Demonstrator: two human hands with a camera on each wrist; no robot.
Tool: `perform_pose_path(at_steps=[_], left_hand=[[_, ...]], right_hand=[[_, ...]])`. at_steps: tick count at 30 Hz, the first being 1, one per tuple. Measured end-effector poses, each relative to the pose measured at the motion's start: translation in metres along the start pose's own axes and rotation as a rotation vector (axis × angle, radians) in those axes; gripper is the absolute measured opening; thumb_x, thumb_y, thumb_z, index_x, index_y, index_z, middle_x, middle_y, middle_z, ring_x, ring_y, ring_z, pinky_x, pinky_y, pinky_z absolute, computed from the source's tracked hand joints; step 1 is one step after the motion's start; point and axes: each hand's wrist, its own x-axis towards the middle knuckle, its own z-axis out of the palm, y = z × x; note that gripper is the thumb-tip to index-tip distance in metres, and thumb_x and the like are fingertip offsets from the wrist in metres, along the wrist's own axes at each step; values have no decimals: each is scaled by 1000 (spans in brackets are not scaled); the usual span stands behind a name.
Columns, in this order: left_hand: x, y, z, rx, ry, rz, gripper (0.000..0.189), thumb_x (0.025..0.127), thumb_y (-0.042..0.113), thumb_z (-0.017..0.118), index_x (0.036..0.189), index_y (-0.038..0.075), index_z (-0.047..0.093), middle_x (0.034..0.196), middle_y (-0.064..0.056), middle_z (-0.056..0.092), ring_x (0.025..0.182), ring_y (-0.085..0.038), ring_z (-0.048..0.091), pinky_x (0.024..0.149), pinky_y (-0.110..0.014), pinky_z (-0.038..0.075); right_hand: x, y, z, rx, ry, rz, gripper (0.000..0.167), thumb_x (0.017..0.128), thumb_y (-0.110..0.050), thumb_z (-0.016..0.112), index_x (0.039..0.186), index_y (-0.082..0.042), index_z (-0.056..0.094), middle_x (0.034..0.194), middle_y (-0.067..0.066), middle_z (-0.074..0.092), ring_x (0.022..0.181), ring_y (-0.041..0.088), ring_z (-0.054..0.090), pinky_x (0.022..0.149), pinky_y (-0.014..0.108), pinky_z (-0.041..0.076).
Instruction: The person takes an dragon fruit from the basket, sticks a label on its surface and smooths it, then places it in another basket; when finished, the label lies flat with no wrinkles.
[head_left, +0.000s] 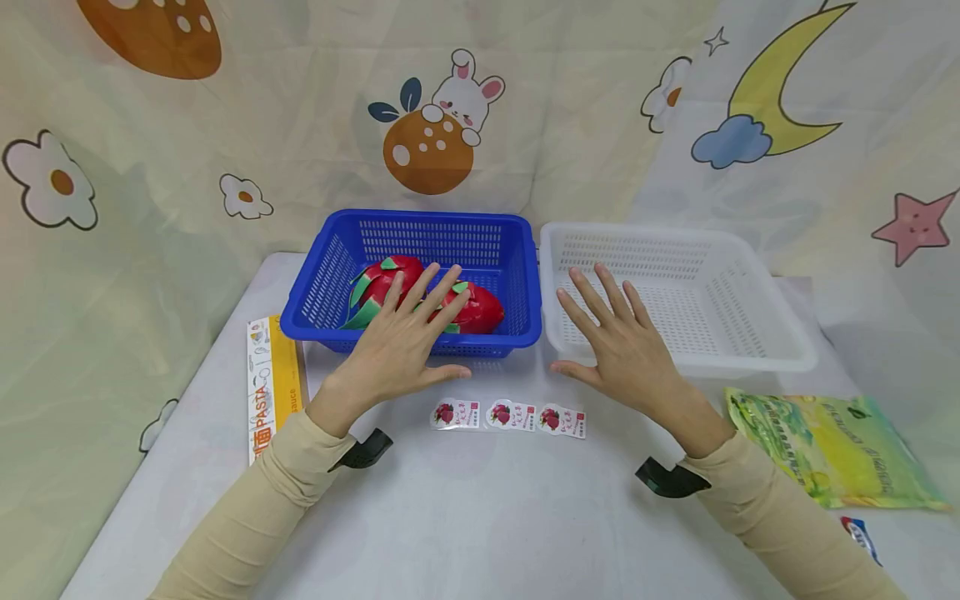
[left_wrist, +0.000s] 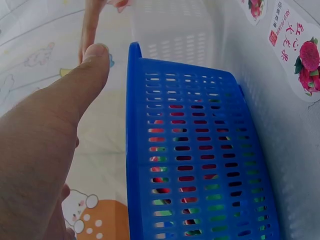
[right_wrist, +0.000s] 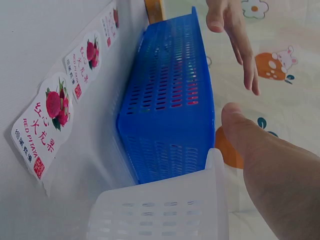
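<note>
In the head view my left hand [head_left: 401, 346] is held with fingers spread over the front of a blue plastic basket [head_left: 412, 337]. Inside that basket lie red dragon fruits with green-tipped scales [head_left: 480, 312], partly hidden by the hand. My right hand [head_left: 626, 350], also spread and holding nothing, hovers over the front left of a white plastic basket [head_left: 738, 362]. On the table between the wrists lies a row of three dragon fruit stickers [head_left: 512, 415], lettered "RED PITAYA" in the right wrist view.
A pasta box [head_left: 276, 375] lies at the left, partly under the left arm. On the right are a green and yellow bag [head_left: 840, 450] and a small blue packet [head_left: 860, 537]. A printed cloth [head_left: 315, 125] hangs behind the baskets. Both wrists carry black mounts.
</note>
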Motion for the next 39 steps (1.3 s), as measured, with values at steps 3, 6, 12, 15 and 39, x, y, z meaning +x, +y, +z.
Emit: perform_pose_path(at_steps=[3,6,12,15,39], left_hand=[[0,0,1,-2,6,0,99,78,71,60,154,17,26,165,-6,-1,152,-29,-9,120,-57,-4],[-2,-2,1,-16,7,-7,99,79,71,59,154,18,25,165,-5,-2,152,-29,-9,119,-58,-4],[-15,-28,-8,-132,34,-151,97,82,68,59,155,18,21,165,-3,0,152,-31,0,119,-61,5],[-25,-55,-15,-241,88,-301,93,85,61,61,155,14,21,165,-7,5,151,-32,4,118,-61,10],[-83,-150,7,-1525,-136,-973,67,103,21,41,157,19,2,154,-19,19,101,-13,58,102,-51,40]], right_hand=[[0,0,0,0,-4,3,98,84,-84,13,155,-18,21,165,6,5,152,31,-3,121,51,-1],[0,1,-1,1,-14,12,98,83,-84,12,155,-18,21,165,6,4,152,30,-3,121,51,-1],[0,2,-3,11,-29,23,98,83,-84,12,156,-19,18,165,5,4,152,29,-5,122,50,-2],[0,3,-4,21,-24,23,98,83,-84,13,156,-19,18,165,5,3,152,29,-4,122,51,-1],[158,-37,-5,558,-897,90,103,82,-54,68,157,-23,5,164,5,6,152,29,6,116,56,26]])
